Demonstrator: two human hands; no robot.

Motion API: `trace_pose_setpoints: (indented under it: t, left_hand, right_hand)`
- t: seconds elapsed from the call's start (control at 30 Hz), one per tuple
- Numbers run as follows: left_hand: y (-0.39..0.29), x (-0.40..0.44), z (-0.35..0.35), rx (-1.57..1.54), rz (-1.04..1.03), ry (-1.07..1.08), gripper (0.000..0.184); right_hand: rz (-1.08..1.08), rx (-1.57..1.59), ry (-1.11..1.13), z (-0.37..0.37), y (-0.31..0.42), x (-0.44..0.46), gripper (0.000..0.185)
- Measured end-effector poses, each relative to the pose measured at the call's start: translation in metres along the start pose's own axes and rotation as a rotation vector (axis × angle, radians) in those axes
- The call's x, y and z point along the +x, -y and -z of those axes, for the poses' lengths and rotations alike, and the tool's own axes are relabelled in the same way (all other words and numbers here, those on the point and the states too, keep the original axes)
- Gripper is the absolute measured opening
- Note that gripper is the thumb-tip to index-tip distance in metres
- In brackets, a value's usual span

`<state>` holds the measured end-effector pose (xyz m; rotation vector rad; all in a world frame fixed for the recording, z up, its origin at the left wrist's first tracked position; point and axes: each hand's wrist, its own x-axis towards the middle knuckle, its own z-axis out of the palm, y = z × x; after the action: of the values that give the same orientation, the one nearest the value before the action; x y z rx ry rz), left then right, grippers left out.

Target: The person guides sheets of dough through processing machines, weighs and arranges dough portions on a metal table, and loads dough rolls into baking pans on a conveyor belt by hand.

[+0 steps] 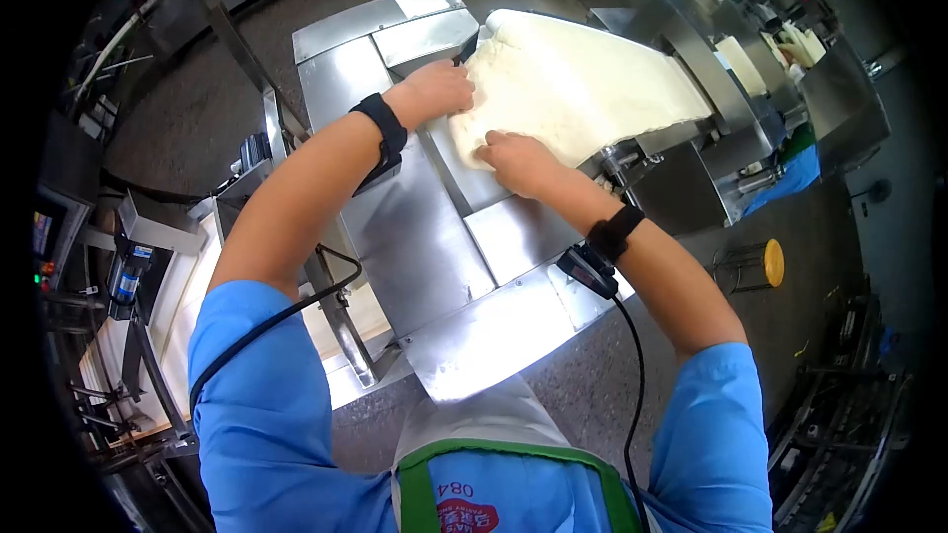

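The left hand point(437, 94) curls its fingers at the near end of the dough point(592, 84), over the steel bench point(395, 217). It is best kept level with its partner, I judge, since a lone tug would skew the sheet. The dough lies just beyond both hands, its end on the bench and the rest running right to the machine point(716, 89); something this soft and broad probably calls for spread fingers and a light, even touch, as pinching hard could thin or tear the rim. The right hand point(523, 163), apart from the left, touches the lower corner. Its wrist bears a strap point(614, 232) with a hanging cord point(640, 395), which should be held clear of the dough.

As for what is hard to make out, the screen point(41, 237) at far left is too small to read. The left thumb is out of sight, so I cannot tell whether that hand clamps the edge or only presses on it. The dough's underside is hidden. The right fingertips are partly masked by their own knuckles, so I cannot tell their grip either. At the machine, the frame covers how the sheet passes through, and the dark rim of the view cuts off what lies further right.
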<state>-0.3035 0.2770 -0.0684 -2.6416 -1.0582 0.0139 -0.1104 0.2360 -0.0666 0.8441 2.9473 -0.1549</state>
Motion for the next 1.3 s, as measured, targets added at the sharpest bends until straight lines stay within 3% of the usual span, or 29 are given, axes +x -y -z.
trace_pose_setpoints:
  t: [0.17,0.23,0.33,0.43,0.53,0.57,0.6,0.67,0.7,0.73,0.8,0.9,1.0,1.07,1.13,1.3]
  left_hand:
    - [-0.005,0.008,0.0,-0.02,0.095,0.269,0.014]
    - [-0.006,0.011,-0.001,-0.108,0.258,0.342,0.022]
    - [-0.01,0.007,-0.002,-0.018,0.126,0.283,0.02]
    - [-0.014,0.006,0.007,-0.031,0.224,0.403,0.016]
    - [-0.011,0.002,0.012,-0.069,0.181,0.299,0.01]
    - [-0.014,0.002,0.011,-0.148,0.21,0.352,0.012]
    - [-0.014,-0.001,0.012,-0.146,0.205,0.349,0.012]
    - [-0.018,-0.012,0.031,-0.258,0.351,0.509,0.02]
    - [-0.019,-0.019,0.047,-0.276,0.325,0.553,0.025]
    - [-0.021,-0.027,0.057,-0.269,0.318,0.545,0.025]
    - [-0.024,-0.045,0.071,-0.306,0.403,0.266,0.026]
    - [-0.051,-0.084,0.134,-0.285,0.442,0.219,0.026]
    - [-0.086,-0.148,0.172,-0.402,0.399,-0.066,0.035]
    - [-0.11,-0.177,0.192,-0.399,0.481,0.005,0.037]
    - [-0.126,-0.201,0.198,-0.42,0.518,0.011,0.038]
    - [-0.153,-0.239,0.191,-0.562,0.687,0.085,0.039]
  right_hand:
    - [0.092,0.056,0.136,-0.008,0.001,0.006,0.027]
    - [0.093,0.096,0.191,-0.01,0.003,0.01,0.029]
    - [0.098,0.24,0.289,-0.011,0.001,0.013,0.033]
    - [0.078,0.434,0.426,-0.002,-0.005,0.013,0.036]
    - [0.052,0.549,0.574,0.022,0.002,0.008,0.036]
    - [0.043,0.572,0.622,0.027,0.003,0.007,0.036]
    - [0.037,0.571,0.619,0.025,0.002,0.007,0.036]
    - [0.023,0.368,0.144,0.022,0.0,0.011,0.041]
    - [0.011,0.059,-0.029,0.025,0.001,0.011,0.052]
    - [0.003,0.053,-0.036,0.026,-0.003,0.014,0.052]
    - [0.089,-0.21,-0.263,0.025,-0.021,0.029,0.059]
    - [0.04,-0.266,-0.242,0.019,-0.035,0.052,0.063]
    - [-0.024,-0.268,-0.26,-0.004,-0.048,0.066,0.065]
    - [-0.073,-0.266,-0.272,-0.013,-0.051,0.07,0.067]
    - [-0.221,-0.005,-0.079,-0.016,-0.05,0.077,0.072]
    - [-0.284,0.152,0.04,-0.027,-0.056,0.087,0.078]
